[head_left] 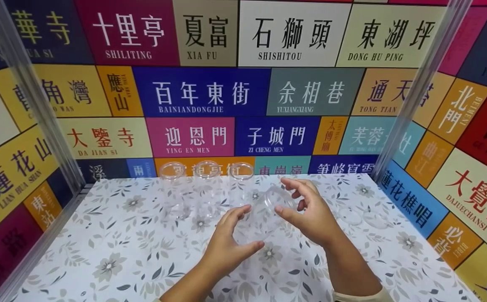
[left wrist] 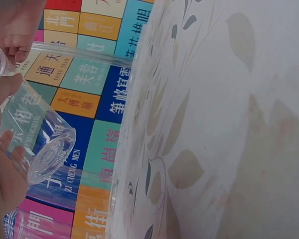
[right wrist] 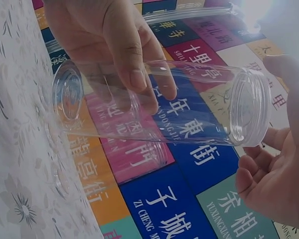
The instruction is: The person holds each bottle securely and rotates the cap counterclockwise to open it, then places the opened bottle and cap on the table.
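Note:
A clear plastic jar [right wrist: 189, 117] with a clear ridged lid [right wrist: 251, 107] on one end is held tilted above the table. My left hand [head_left: 230, 243] grips its body, the thumb in front and the fingers seen through the wall in the right wrist view. Around the lid end, my right hand [head_left: 312, 214] is spread, thumb on one side and fingers on the other. Background shows between its palm and the lid; whether the fingertips touch the lid is hard to tell. The left wrist view catches the jar's base [left wrist: 52, 154].
Three clear jars [head_left: 172, 193] stand in a row at the table's back. Flat clear discs, perhaps lids [head_left: 375, 219], lie to the right. The table [head_left: 113, 239] has a floral cover. Panels with printed place names [head_left: 201, 92] enclose it, with clear corner posts.

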A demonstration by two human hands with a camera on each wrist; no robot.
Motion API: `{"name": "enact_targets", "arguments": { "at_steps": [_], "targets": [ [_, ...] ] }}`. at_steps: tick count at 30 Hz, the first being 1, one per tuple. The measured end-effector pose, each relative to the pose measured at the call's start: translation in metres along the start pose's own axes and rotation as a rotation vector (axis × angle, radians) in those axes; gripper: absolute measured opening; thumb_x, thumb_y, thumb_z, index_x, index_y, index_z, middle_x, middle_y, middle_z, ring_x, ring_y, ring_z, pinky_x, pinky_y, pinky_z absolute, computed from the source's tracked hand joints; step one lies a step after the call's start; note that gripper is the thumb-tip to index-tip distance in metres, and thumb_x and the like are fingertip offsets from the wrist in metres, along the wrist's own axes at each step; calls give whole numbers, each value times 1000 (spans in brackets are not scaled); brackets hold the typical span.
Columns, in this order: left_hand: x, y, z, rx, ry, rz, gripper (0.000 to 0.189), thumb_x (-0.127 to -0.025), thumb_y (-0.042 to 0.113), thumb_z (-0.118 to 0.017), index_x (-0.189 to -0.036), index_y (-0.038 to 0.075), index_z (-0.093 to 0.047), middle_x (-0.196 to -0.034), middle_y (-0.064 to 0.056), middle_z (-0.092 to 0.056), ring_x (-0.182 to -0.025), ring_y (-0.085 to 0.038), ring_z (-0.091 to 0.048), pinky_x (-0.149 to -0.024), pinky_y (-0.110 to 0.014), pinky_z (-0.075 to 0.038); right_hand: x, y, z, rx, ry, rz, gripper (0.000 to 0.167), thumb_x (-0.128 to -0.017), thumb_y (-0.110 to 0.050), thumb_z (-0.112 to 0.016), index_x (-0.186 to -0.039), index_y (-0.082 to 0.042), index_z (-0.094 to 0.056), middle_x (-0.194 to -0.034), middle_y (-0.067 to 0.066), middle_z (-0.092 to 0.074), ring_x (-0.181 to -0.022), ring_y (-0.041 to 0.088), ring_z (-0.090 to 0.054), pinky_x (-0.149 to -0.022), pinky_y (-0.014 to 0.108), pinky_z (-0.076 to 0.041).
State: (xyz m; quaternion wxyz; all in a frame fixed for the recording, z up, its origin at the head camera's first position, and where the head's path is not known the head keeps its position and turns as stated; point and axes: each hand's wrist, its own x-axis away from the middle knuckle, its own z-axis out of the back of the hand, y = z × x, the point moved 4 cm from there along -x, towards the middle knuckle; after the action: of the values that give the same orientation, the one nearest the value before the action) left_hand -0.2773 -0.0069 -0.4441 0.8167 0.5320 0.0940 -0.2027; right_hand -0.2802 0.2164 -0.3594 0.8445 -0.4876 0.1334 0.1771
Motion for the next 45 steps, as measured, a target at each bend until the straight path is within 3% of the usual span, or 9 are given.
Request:
{"name": "enact_targets", "arguments": {
  "at_steps": [5,10,18,26,31,35,39,45],
  "targets": [
    [0,0,0,2,2,-9,87,-82,34,-95,-157,28,-50,-155,7,-56,-142,-24,-55,-120,-51,-48,-1,2,-1,42,-26,-65,64,-88,-40,-85,-147,-23,-63,-127,8,-54,-99,22,-47,-82,27,-46],
    [0,0,-1,-17,-6,-10,87,-82,37,-94,-157,29,-50,-155,8,-56,-142,-21,-54,-120,-49,-48,-1,2,-2,3,-35,-70,62,-88,-34,-87,-145,-21,-65,-126,9,-54,-89,26,-49,-75,25,-47],
    [-1,-2,0,-7,-8,0,87,-83,37,-93,-158,25,-50,-154,6,-56,-143,-25,-55,-120,-53,-48,1,-2,-1,-87,-34,27,66,-87,-17,-83,-150,-16,-62,-150,2,-58,-123,21,-49,-90,25,-49],
    [0,-2,-1,-3,-6,6,87,-83,34,-94,-157,25,-50,-154,6,-56,-142,-25,-55,-120,-53,-48,2,-3,-2,-158,-64,114,72,-82,5,-69,-151,-15,-61,-155,4,-56,-131,22,-49,-94,26,-51],
    [0,-2,-1,-9,-3,-4,87,-82,32,-94,-157,24,-50,-154,6,-55,-142,-24,-55,-120,-51,-49,3,-3,-2,-156,-75,125,77,-79,9,-64,-151,-19,-61,-158,1,-55,-137,22,-48,-95,26,-50],
    [0,-2,-1,-3,-6,-4,87,-83,32,-94,-157,26,-50,-155,6,-55,-143,-26,-55,-120,-52,-48,2,-4,-2,-150,-72,123,78,-82,4,-68,-155,-19,-56,-161,2,-51,-139,25,-46,-96,26,-48],
    [0,-3,-1,0,-12,5,86,-83,35,-93,-157,29,-49,-156,5,-55,-143,-27,-54,-120,-54,-48,1,-3,-1,-104,-52,67,77,-88,-16,-80,-159,-22,-52,-162,3,-49,-134,24,-47,-96,27,-47],
    [0,-2,-1,4,-14,12,86,-83,36,-94,-156,29,-50,-156,5,-54,-143,-25,-54,-120,-55,-47,-1,2,0,7,-24,-62,71,-88,-37,-85,-153,-23,-58,-133,7,-55,-106,22,-47,-86,31,-47]
  ]
}}
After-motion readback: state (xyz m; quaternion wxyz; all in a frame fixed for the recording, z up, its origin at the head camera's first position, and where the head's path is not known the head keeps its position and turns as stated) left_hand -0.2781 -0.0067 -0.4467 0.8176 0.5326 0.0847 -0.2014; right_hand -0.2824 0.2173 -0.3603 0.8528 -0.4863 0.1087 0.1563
